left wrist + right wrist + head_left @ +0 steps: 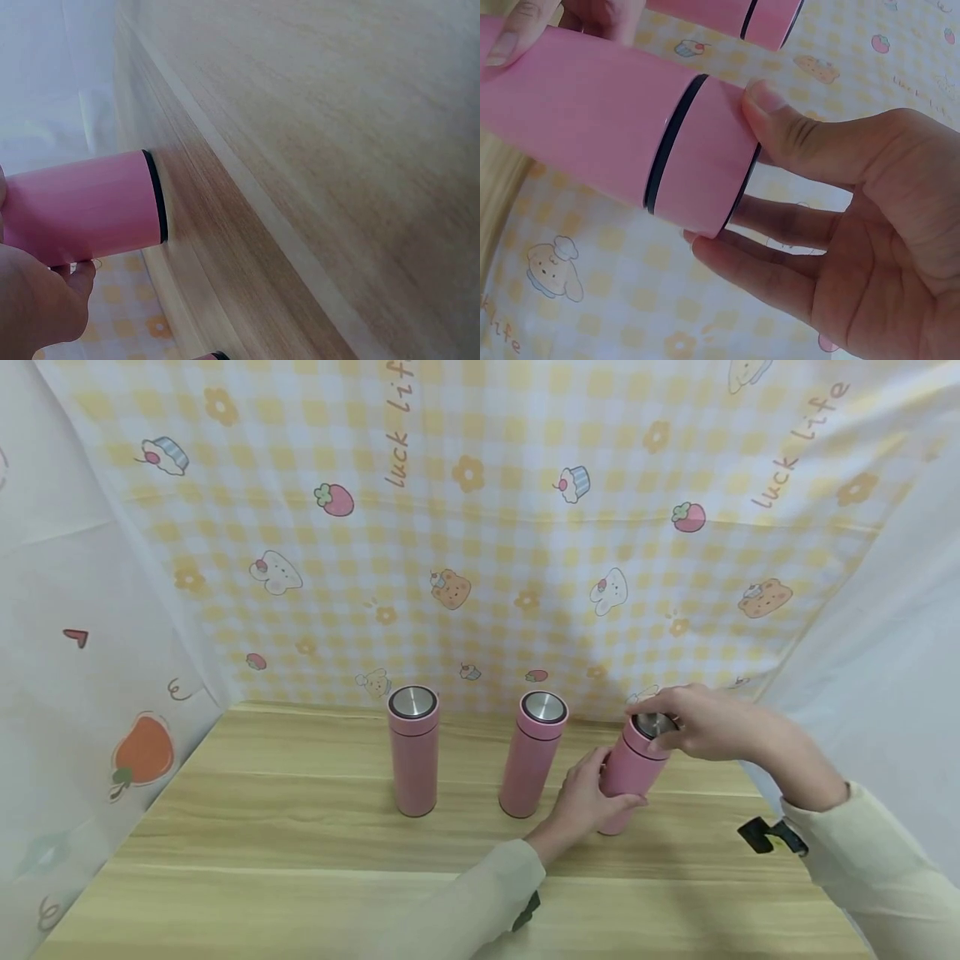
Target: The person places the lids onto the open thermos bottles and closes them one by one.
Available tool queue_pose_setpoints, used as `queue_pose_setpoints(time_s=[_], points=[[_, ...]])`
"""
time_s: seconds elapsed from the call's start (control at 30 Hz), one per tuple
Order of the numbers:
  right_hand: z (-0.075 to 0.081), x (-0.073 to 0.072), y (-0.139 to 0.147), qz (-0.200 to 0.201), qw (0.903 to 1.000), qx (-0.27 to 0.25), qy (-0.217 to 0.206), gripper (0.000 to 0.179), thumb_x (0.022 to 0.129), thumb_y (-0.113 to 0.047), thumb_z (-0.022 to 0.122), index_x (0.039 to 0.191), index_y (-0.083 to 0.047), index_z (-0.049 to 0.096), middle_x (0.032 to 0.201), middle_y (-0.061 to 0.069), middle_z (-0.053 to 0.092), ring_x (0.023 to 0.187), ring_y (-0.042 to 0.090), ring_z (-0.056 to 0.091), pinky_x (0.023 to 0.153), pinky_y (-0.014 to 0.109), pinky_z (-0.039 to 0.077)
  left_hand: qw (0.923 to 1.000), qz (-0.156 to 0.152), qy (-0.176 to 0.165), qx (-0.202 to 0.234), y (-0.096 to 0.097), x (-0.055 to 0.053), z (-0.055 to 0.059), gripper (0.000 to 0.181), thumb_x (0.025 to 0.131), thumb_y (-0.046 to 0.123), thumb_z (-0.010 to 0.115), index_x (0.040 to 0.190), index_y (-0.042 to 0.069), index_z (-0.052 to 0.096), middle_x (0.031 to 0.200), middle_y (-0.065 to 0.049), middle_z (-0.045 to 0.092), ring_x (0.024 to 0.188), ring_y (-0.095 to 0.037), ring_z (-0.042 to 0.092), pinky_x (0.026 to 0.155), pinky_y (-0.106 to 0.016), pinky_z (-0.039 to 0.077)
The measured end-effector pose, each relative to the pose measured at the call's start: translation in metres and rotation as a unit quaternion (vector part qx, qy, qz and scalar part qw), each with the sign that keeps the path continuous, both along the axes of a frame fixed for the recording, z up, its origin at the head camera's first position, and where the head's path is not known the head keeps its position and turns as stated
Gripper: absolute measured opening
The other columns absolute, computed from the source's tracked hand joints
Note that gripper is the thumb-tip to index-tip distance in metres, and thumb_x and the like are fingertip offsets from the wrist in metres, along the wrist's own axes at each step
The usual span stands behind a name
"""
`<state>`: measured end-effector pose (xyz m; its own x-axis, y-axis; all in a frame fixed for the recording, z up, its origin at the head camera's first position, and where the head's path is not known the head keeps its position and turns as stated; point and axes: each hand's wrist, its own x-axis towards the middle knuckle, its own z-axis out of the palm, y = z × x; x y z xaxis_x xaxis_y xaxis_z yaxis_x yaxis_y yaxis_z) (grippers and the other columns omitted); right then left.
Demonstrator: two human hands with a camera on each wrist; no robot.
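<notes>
Three pink thermos bottles with silver-topped lids stand in a row on the wooden table (pixel 285 827). Round the body of the right-hand thermos (pixel 628 775), low down, my left hand (pixel 585 797) wraps its thumb and fingers. Its lid (pixel 705 154) is pinched between the thumb and fingers of my right hand (pixel 701 722), which comes from above and the right. A dark ring marks the seam below the lid, and lid and body are together. In the left wrist view the thermos base (pixel 156 196) is right at the tabletop.
Left of the held thermos stands the middle thermos (pixel 531 756), close to my left hand. Farther left is another thermos (pixel 415 752). A yellow checked cloth (pixel 480 543) hangs behind the table, with white cloth (pixel 90 610) along the left side and more on the right.
</notes>
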<state>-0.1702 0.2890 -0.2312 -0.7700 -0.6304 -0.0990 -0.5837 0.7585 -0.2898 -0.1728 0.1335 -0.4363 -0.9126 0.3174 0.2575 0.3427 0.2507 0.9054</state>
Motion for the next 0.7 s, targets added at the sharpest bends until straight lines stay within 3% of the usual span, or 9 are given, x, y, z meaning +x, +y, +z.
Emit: queue_pose_setpoints(time_s=[0.23, 0.4, 0.7], points=[[-0.003, 0.002, -0.005, 0.011, 0.9991, 0.007, 0.040, 0.046, 0.086, 0.006, 0.075, 0.130, 0.006, 0.064, 0.077, -0.007, 0.056, 0.056, 0.005, 0.044, 0.050, 0.024, 0.043, 1.0000, -0.005, 0.002, 0.000, 0.000, 0.000, -0.001, 0.069, 0.079, 0.039, 0.089, 0.137, 0.023, 0.055, 0.115, 0.013, 0.060, 0.099, -0.002, 0.058, 0.082, -0.021, 0.052], [-0.005, 0.004, -0.008, 0.000, 0.9990, 0.015, 0.042, 0.046, 0.088, 0.004, 0.074, 0.132, 0.008, 0.061, 0.065, -0.007, 0.049, 0.050, 0.004, 0.039, 0.048, 0.024, 0.040, 1.0000, -0.005, 0.001, 0.002, 0.000, -0.001, -0.002, 0.070, 0.078, 0.040, 0.089, 0.137, 0.024, 0.055, 0.115, 0.014, 0.060, 0.099, -0.002, 0.058, 0.082, -0.022, 0.053], [-0.005, 0.006, -0.011, -0.017, 0.9982, 0.031, 0.049, 0.045, 0.090, 0.000, 0.074, 0.133, 0.009, 0.061, 0.065, -0.006, 0.047, 0.050, 0.005, 0.038, 0.050, 0.025, 0.040, 0.9999, -0.007, -0.005, 0.007, 0.001, -0.002, -0.003, 0.070, 0.078, 0.038, 0.090, 0.137, 0.025, 0.055, 0.117, 0.015, 0.060, 0.100, -0.001, 0.059, 0.083, -0.021, 0.053]])
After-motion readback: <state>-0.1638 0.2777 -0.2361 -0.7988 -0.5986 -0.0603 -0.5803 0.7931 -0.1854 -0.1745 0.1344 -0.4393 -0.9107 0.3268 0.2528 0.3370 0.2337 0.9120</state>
